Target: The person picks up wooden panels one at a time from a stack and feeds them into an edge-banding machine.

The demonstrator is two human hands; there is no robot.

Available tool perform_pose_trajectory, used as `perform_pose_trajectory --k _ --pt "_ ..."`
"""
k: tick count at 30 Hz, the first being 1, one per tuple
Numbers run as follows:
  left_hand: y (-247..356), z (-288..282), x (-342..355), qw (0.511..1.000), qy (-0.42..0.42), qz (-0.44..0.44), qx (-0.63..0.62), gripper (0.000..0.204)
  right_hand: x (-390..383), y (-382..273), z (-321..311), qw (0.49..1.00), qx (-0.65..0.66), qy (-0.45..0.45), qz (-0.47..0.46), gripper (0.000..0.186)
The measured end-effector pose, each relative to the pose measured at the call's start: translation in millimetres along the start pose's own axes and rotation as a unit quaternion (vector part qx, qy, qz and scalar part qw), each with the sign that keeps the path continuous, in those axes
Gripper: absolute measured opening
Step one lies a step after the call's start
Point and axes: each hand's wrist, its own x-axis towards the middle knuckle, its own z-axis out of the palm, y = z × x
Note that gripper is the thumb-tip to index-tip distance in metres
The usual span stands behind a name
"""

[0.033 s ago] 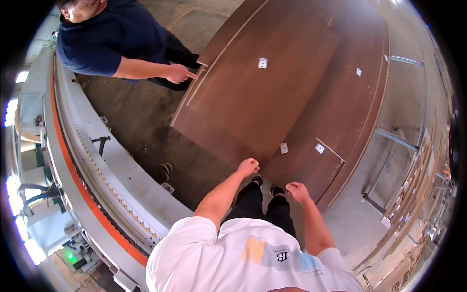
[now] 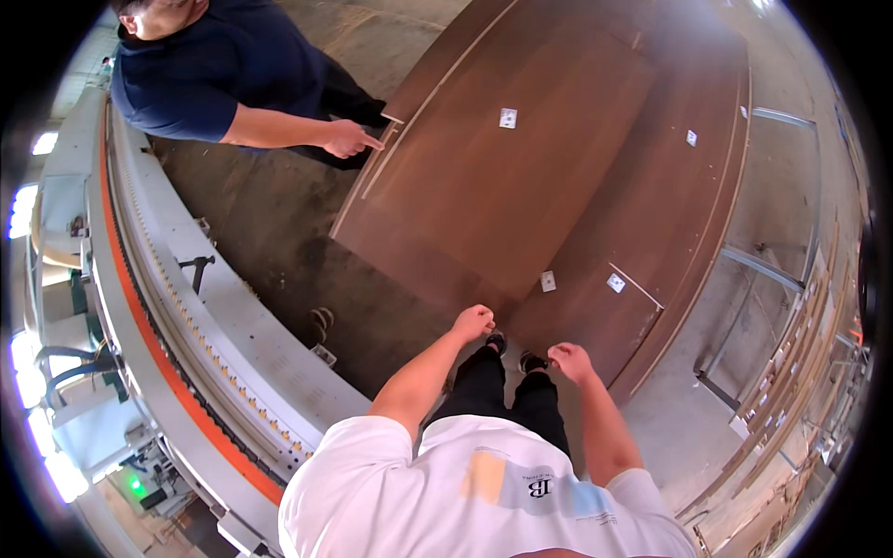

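Observation:
Stacked brown panels (image 2: 502,195) with a few small white labels (image 2: 507,118) lie before me at a low level. Near their closest edge, my left hand (image 2: 473,322) is closed, its fingertips curled out of clear view. My right hand (image 2: 568,361) hangs a little lower to the right, also closed and seen over the panels. Whether either holds anything small I cannot tell. A co-worker in a dark blue top (image 2: 214,65) stands at the upper left, the index finger of their hand (image 2: 349,139) pointed at the panels' left edge beside pale narrow strips (image 2: 393,119).
A long white machine (image 2: 214,325) with an orange stripe and a green light runs along my left, close by. At the right are metal frames (image 2: 758,265) and long stacked strips (image 2: 791,353). My feet stand just short of the panels, on a concrete floor (image 2: 260,223).
The whole view has shifted very slightly, with the panels and co-worker a little farther right. Both my hands and the co-worker's pointing hand otherwise look the same.

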Motion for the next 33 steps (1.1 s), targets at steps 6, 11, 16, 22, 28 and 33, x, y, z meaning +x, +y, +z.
perform_pose_trajectory --k 6,11,16,22,28,33 --pt "-90.3 -51.9 -91.3 0.991 0.086 -0.105 0.0 0.02 83.5 -11.0 25.0 0.998 0.058 -0.019 -0.012 0.021" --pt "-153.7 -69.5 -167.0 0.976 0.137 -0.166 -0.005 0.018 145.1 -20.1 46.6 0.981 0.194 -0.006 0.01 0.031" --pt "-208.0 -54.8 -194.6 0.97 0.153 -0.183 -0.041 0.02 143.5 -67.1 66.6 0.972 0.23 0.016 0.049 0.038" --pt "-185.5 -25.6 -167.6 0.985 0.13 -0.093 0.063 0.024 149.4 -66.0 65.9 0.964 0.261 0.007 0.051 0.033" --pt "-130.2 -20.7 -140.3 0.993 0.094 -0.067 -0.037 0.023 149.3 -63.8 64.2 0.97 0.235 0.008 0.062 0.029" --pt "-120.8 -31.6 -131.7 0.994 0.087 -0.048 -0.039 0.022 137.2 -69.6 51.6 0.975 0.198 0.057 0.078 0.031"
